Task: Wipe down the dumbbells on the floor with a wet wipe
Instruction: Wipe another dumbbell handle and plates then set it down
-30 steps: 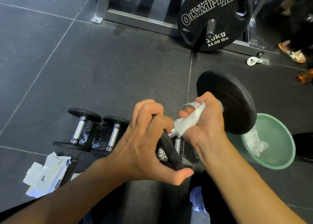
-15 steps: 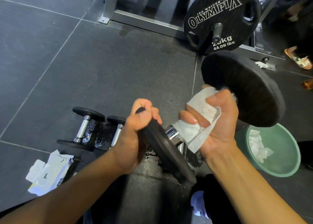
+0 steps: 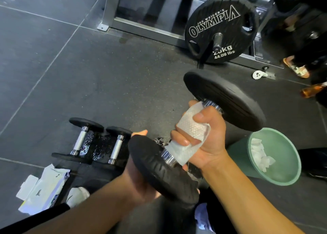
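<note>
I hold a black dumbbell (image 3: 228, 100) off the floor, tilted, its far disc up and to the right. My left hand (image 3: 139, 182) grips the near disc from behind and below. My right hand (image 3: 205, 141) is wrapped round the chrome handle with a white wet wipe (image 3: 191, 129) between palm and bar. Two smaller dumbbells, one at the left (image 3: 80, 139) and one beside it (image 3: 117, 146), lie on the dark floor, with a wet patch between them.
An open pack of wet wipes (image 3: 44, 189) lies at the lower left. A green bin (image 3: 276, 157) holding used wipes stands at the right. Behind are a 20 kg weight plate (image 3: 219, 26) on a metal rack and another person's sandalled feet (image 3: 297, 69).
The dumbbell has risen and turned, its far disc swinging up and right. My left hand has shifted from over the near disc's rim to behind and under it. My right hand stays on the handle.
</note>
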Demonstrator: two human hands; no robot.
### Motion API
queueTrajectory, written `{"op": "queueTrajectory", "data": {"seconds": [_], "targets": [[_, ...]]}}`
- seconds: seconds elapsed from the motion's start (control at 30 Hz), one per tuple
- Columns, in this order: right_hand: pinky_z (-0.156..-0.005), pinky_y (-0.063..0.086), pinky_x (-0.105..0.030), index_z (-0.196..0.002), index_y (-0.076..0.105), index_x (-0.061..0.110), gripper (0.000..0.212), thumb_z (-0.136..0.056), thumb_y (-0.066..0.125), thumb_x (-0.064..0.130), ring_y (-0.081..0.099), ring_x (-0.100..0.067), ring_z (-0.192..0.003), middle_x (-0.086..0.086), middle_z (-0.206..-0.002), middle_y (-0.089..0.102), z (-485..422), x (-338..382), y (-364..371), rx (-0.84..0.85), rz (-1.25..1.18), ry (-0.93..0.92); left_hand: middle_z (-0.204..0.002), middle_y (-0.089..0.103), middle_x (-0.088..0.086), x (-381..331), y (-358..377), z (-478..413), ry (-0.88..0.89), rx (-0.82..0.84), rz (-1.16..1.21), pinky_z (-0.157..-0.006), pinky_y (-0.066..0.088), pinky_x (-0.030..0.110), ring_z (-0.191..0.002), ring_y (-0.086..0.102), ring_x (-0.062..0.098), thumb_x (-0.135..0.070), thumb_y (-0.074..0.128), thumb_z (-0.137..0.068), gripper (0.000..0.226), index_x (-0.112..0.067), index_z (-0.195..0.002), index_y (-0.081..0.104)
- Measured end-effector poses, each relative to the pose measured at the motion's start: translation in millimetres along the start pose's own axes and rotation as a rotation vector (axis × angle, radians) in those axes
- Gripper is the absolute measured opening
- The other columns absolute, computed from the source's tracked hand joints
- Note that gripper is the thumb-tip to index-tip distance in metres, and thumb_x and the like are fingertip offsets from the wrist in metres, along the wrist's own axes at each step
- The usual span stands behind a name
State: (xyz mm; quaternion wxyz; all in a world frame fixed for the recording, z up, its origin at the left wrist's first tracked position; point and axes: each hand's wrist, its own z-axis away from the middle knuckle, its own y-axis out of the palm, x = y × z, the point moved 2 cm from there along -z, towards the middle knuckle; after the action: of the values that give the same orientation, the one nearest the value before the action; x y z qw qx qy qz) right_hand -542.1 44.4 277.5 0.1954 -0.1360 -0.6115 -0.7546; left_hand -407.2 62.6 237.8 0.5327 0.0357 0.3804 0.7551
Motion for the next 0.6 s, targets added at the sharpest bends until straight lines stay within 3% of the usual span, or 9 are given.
{"op": "queueTrajectory", "data": {"seconds": [0.03,0.07,0.13,0.2,0.27,0.33,0.47,0.53,0.6], "targets": [[-0.041,0.030,-0.021,-0.053,0.045,0.022,0.021,-0.070,0.054,0.013,0.038,-0.008,-0.033,0.008,-0.044,0.041,0,1,-2,-0.070,0.028,-0.022,-0.066,0.066,-0.004,-5,-1,-5,0.025,0.010,-0.021,-0.068,0.052,0.027,-0.063,0.069,0.008,-0.024,0.078,-0.090,0.027,-0.013,-0.088,0.054],[-0.041,0.033,-0.021,-0.051,0.045,0.021,0.022,-0.072,0.049,0.016,0.038,-0.008,-0.032,0.007,-0.042,0.039,-1,2,-1,-0.139,0.026,-0.005,-0.060,0.059,-0.003,-10,-2,-6,0.054,0.039,0.002,-0.065,0.049,0.028,-0.057,0.065,0.011,-0.037,0.072,-0.093,0.031,-0.017,-0.082,0.052],[-0.046,0.039,-0.022,-0.051,0.040,0.020,0.023,-0.074,0.045,0.021,0.035,-0.010,-0.034,0.004,-0.040,0.031,-2,6,-4,-0.280,-0.029,0.044,-0.069,0.036,0.000,-24,10,-4,0.079,0.125,0.049,-0.061,0.044,0.030,-0.062,0.051,0.017,-0.056,0.085,-0.064,0.051,-0.025,-0.075,0.046],[-0.045,0.038,-0.023,-0.054,0.037,0.020,0.023,-0.074,0.048,0.023,0.031,-0.012,-0.038,0.003,-0.043,0.027,-3,8,-11,-0.416,-0.054,0.042,-0.076,0.034,0.000,-32,7,-11,0.285,0.191,-0.183,-0.062,0.048,0.027,-0.070,0.046,0.015,-0.055,0.079,-0.064,0.047,-0.026,-0.077,0.046],[-0.040,0.032,-0.023,-0.058,0.036,0.020,0.021,-0.072,0.052,0.021,0.027,-0.014,-0.041,0.002,-0.047,0.025,-5,4,-15,-0.504,-0.045,-0.005,-0.086,0.046,-0.001,-40,9,-5,0.690,0.264,-0.714,-0.072,0.048,0.021,-0.080,0.050,0.012,-0.048,0.070,-0.070,0.039,-0.026,-0.093,0.047],[-0.043,0.033,-0.026,-0.063,0.036,0.019,0.020,-0.068,0.055,0.017,0.028,-0.016,-0.045,0.000,-0.053,0.027,-7,-3,-21,-0.574,-0.039,-0.041,-0.102,0.042,0.004,-43,8,-3,1.153,0.304,-1.194,-0.084,0.045,0.028,-0.092,0.049,0.021,-0.051,0.077,-0.065,0.060,-0.020,-0.103,0.042],[-0.053,0.037,-0.027,-0.067,0.036,0.018,0.025,-0.062,0.060,0.022,0.037,-0.019,-0.056,-0.002,-0.063,0.032,-9,-14,-31,-0.649,-0.073,0.078,-0.110,0.041,0.004,-27,6,-2,1.857,0.417,-1.715,-0.105,0.035,0.072,-0.102,0.048,0.026,-0.062,0.083,-0.071,0.063,-0.019,-0.102,0.049],[-0.050,0.037,-0.024,-0.067,0.032,0.020,0.029,-0.060,0.060,0.023,0.033,-0.016,-0.057,0.000,-0.065,0.031,-9,-19,-30,-0.659,-0.100,0.118,-0.109,0.042,0.002,-25,6,-4,1.930,0.454,-1.709,-0.104,0.034,0.072,-0.099,0.049,0.024,-0.057,0.082,-0.069,0.059,-0.020,-0.103,0.050],[-0.049,0.030,-0.025,-0.065,0.025,0.022,0.031,-0.064,0.056,0.018,0.022,-0.014,-0.059,0.002,-0.061,0.025,-9,-22,-30,-0.670,-0.117,0.065,-0.105,0.042,0.004,-35,7,-4,1.778,0.412,-1.595,-0.096,0.040,0.057,-0.095,0.048,0.027,-0.057,0.080,-0.062,0.064,-0.017,-0.101,0.048]]}}
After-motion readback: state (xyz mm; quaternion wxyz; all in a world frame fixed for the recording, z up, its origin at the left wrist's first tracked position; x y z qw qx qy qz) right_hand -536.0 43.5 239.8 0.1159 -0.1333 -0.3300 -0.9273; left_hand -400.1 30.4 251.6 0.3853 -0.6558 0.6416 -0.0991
